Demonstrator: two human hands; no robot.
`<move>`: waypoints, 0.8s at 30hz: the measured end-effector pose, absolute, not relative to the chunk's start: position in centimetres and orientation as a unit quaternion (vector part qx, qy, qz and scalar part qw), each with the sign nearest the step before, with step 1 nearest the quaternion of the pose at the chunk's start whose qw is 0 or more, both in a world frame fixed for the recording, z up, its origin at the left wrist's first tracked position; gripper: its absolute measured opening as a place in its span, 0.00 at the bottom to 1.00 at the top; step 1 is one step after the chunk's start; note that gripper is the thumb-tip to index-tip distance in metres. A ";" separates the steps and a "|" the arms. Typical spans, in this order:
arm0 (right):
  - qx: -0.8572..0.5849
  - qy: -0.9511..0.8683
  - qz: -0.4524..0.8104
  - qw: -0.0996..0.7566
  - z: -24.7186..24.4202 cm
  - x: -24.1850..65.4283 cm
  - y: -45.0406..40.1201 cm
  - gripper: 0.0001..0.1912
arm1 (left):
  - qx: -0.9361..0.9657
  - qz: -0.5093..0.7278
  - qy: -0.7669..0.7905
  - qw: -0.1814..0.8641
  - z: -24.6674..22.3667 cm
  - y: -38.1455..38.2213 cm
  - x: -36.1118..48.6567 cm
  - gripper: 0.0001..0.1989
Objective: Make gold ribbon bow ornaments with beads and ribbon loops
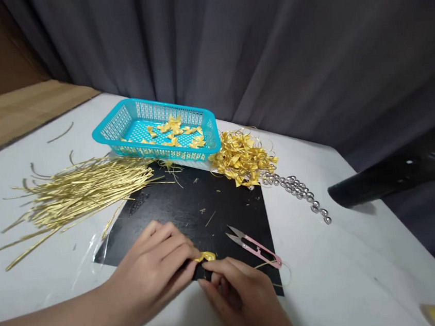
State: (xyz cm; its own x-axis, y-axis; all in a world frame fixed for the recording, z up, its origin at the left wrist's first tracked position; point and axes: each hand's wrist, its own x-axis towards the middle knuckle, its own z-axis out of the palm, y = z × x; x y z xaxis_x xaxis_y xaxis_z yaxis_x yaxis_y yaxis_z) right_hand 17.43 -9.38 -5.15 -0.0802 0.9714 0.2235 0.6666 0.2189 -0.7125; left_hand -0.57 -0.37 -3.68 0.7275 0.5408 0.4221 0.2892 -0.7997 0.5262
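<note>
A small yellow ribbon bow [207,256] sits between my two hands, low over a black mat. My left hand [156,268] is closed, its fingertips pinching the left end of the bow. My right hand [245,295] is closed just below the bow, with thumb and index finger at a thin cord; what lies deeper inside its fingers is hidden. A loose loop of thin gold cord [286,275] runs out beside the right hand. Pink-handled thread snips [255,247] lie on the mat with blades apart, touched by neither hand.
A turquoise basket [157,147] holding several yellow bows stands behind the black mat [190,202]. Gold cord lengths [88,189] lie left. To the right are a heap of yellow bows [242,155], silver beads [298,188] and a black tube-like object [382,179].
</note>
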 end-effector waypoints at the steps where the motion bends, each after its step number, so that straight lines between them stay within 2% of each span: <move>1: -0.578 -0.707 0.216 0.346 -5.3 17.6 -9.4 0.08 | 0.905 0.297 0.220 0.213 -3.7 -0.4 -0.6 0.05; 6: -0.558 -0.724 0.171 0.368 -5.5 17.7 -9.3 0.14 | 0.905 0.338 0.181 0.187 -3.7 -0.7 -0.8 0.06; 11: -0.580 -0.705 0.185 0.365 -4.7 17.7 -9.4 0.14 | 0.905 0.344 0.176 0.178 -3.5 -0.7 -0.7 0.07; 16: -0.653 -0.498 0.370 0.434 -2.6 17.7 -8.8 0.11 | 0.901 0.354 0.169 0.188 -3.1 -0.7 -0.6 0.08; 19: -0.614 -0.403 0.501 0.458 -2.0 17.6 -8.1 0.11 | 0.897 0.363 0.159 0.195 -3.1 -0.9 -0.6 0.10; 24: -0.605 -0.386 0.529 0.453 -2.3 17.6 -7.9 0.07 | 0.900 0.339 0.134 0.239 -3.8 -1.1 -0.5 0.09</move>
